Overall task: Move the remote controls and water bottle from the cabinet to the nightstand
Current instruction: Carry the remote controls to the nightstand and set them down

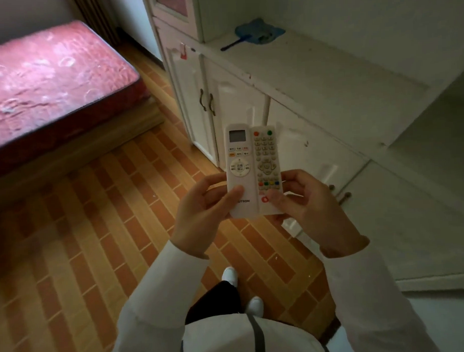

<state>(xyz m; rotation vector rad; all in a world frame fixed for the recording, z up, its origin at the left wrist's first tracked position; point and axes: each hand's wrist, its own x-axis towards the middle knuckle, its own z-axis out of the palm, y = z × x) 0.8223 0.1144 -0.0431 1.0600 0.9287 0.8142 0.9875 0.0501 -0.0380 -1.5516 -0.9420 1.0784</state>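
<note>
Two remotes (253, 169) beside cabinet edge (288, 95)

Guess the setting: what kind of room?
Likely a bedroom: a bare red mattress on a bed frame, white cabinets along the wall, and two remotes in hand.

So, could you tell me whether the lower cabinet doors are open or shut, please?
Shut: the cabinet doors sit flush, their two handles side by side.
</note>
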